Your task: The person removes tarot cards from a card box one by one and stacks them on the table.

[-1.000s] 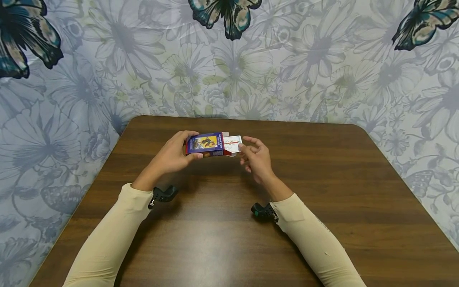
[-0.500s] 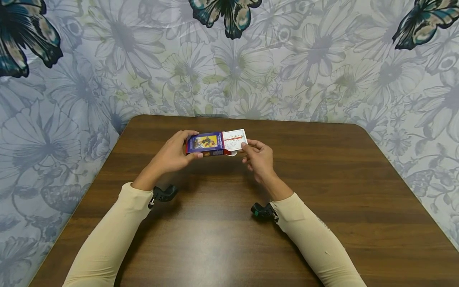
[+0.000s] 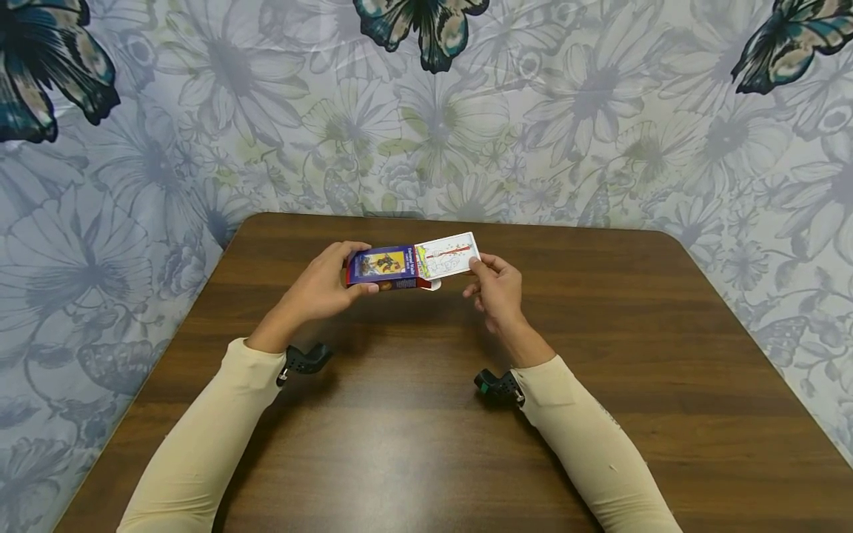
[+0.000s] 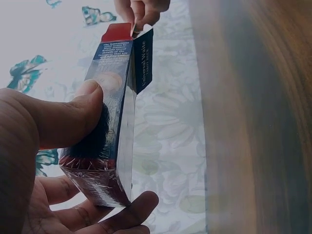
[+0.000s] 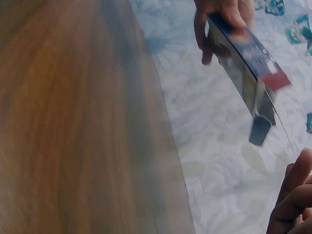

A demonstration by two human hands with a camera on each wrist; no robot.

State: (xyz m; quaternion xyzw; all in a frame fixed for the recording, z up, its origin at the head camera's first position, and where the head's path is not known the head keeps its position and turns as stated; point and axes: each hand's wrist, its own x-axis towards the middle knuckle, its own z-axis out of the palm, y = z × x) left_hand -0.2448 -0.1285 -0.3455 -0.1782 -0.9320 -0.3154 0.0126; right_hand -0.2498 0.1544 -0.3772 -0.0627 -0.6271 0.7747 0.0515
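My left hand [image 3: 320, 285] grips a small blue tarot card box [image 3: 383, 265] by its left end, thumb along the near side and fingers behind. A yellow picture covers part of its face, and "Universal Waite" is printed on a flap [image 4: 145, 61] standing out at its open end in the left wrist view. From that end a white card [image 3: 448, 255] with a red line across it sticks out to the right, tilted slightly upward. Between thumb and fingers, my right hand [image 3: 498, 292] pinches the card's outer corner. The card's inner edge is hidden at the box mouth.
Both hands are above the far part of a brown wooden table [image 3: 400, 444]. Behind its far edge rises a floral wall covering [image 3: 440, 141] with dark butterfly shapes [image 3: 426, 29]. Each wrist wears a black camera mount [image 3: 308, 359].
The right hand has moved to the right, drawing the white card farther out of the box and tilting it up. My left hand and the box have stayed nearly still.
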